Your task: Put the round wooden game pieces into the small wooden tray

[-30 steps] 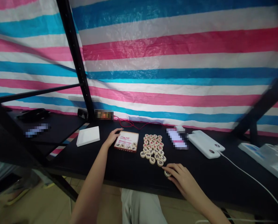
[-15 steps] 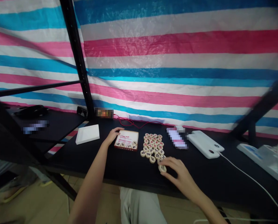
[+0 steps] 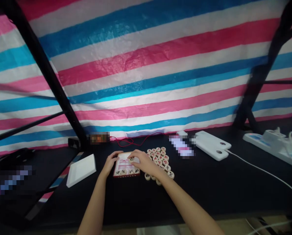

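A small red-edged box lies on the black table with a few round wooden chess pieces in it. My left hand grips the box's left edge, fingers curled over its far corner. My right hand reaches over the box and pinches one chess piece at its fingertips, just above the box's far right part. A cluster of several more chess pieces lies flat on the table right of the box, partly hidden by my right wrist.
A white lid lies left of the box. A blurred flat object, a white charger block with its cable and a power strip sit to the right. A striped tarp and black frame posts stand behind.
My right hand has carried a chess piece from the near side of the cluster leftward to over the box. The view has tilted and dropped closer to the table. My left hand stays at the box.
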Demonstrator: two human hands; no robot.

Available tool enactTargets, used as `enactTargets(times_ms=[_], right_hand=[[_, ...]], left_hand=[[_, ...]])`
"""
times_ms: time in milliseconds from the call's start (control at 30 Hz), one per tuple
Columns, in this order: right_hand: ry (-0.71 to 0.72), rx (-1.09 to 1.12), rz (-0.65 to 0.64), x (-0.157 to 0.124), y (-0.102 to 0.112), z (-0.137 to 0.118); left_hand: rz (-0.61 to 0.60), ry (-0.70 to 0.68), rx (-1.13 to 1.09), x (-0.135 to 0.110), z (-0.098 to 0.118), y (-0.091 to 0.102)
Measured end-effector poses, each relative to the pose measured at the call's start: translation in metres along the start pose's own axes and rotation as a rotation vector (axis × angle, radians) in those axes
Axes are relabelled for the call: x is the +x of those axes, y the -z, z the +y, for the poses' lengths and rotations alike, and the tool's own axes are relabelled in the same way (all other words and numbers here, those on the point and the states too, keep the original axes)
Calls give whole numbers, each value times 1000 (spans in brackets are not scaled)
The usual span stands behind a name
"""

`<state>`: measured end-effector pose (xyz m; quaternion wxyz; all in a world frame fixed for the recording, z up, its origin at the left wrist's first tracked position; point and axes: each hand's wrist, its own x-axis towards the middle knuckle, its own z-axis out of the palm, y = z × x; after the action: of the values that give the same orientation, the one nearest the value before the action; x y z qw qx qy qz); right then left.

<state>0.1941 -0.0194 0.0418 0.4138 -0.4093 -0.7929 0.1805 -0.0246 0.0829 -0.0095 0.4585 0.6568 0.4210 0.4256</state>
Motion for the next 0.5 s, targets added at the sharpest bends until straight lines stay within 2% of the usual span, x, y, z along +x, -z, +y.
enactTargets(times_ms=[200, 333, 500], right_hand=[[53, -243, -73, -10, -12, 4], [119, -340, -152, -13, -13, 1], [100, -437, -157, -16, -13, 0]], left_hand=[[-3, 22, 39, -1, 9, -3], [7, 22, 52, -2, 7, -3], [16, 26, 54, -1, 2, -2]])
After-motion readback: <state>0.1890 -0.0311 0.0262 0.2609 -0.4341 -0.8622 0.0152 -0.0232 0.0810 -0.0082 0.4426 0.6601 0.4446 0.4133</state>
